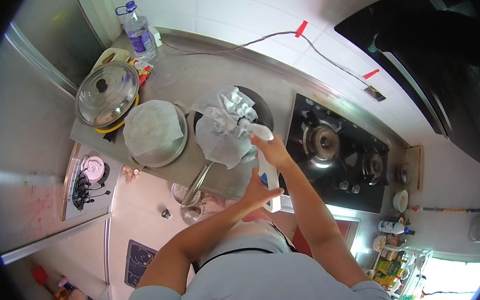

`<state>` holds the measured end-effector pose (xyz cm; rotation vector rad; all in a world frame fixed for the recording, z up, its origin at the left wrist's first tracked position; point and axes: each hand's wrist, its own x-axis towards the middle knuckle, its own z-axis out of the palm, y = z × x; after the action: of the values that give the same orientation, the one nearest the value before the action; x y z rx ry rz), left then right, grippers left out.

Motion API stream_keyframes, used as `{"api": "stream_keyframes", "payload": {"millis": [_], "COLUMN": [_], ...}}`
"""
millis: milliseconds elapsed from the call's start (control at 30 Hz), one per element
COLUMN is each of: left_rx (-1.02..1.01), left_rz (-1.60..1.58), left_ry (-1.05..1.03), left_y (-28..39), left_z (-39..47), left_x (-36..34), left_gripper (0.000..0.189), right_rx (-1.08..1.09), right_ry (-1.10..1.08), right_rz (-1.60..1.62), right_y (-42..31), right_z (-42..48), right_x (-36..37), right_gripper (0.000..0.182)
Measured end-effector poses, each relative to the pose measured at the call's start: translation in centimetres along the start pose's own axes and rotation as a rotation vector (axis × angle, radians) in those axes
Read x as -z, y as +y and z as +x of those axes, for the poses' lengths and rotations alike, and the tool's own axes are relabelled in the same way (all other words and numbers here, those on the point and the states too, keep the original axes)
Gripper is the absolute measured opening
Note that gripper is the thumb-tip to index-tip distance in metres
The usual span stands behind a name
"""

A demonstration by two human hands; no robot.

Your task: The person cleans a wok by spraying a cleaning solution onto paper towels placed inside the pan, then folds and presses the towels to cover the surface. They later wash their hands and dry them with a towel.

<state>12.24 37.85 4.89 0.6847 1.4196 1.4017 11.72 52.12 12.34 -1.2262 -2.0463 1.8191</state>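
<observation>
A white plastic bottle (270, 171) is held in both hands, tilted with its top end over the pan. My right hand (271, 149) grips it near the top end, and my left hand (257, 191) holds its lower part. Thin white sheets (224, 138) lie in a dark frying pan (261, 101), with white foam or lumps (236, 103) on the upper sheet. The pan's metal handle (198, 183) points toward the counter's front edge. Left of the pan, another pale sheet (152, 125) covers part of a round metal lid or pan (167, 154).
A black gas stove (337, 184) adjoins the steel counter (198, 68) on the right. A glass lid (106, 95) and a water bottle (140, 34) stand at the left. A range hood (420, 61) overhangs the upper right. A cable (252, 42) runs along the wall.
</observation>
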Motion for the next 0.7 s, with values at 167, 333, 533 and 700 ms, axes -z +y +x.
{"api": "stream_keyframes", "payload": {"millis": [167,333,533,700], "left_rx": [0.027,0.005,0.044,0.056], "left_rz": [-0.158,-0.159,-0.265,-0.202], "left_ry": [0.029,0.058,0.067,0.078], "left_y": [-2.2,-1.8,-2.4,-2.2], "left_z": [-1.4,-0.9,-1.9,-2.0], "left_x": [0.5,1.5,2.0,3.4], "left_gripper": [0.095,0.096,0.099,0.093], "right_rx": [0.002,0.001,-0.037,0.016], "right_ry": [-0.032,-0.104,-0.090,-0.099], "right_rz": [0.027,-0.002,-0.050,-0.087], "right_y": [0.7,-0.5,-0.9,-0.1], "right_z": [-0.6,0.7,0.3,1.6], "right_x": [-2.3,-3.1,-5.2,-6.6], "right_gripper": [0.051,0.054,0.049,0.048]}}
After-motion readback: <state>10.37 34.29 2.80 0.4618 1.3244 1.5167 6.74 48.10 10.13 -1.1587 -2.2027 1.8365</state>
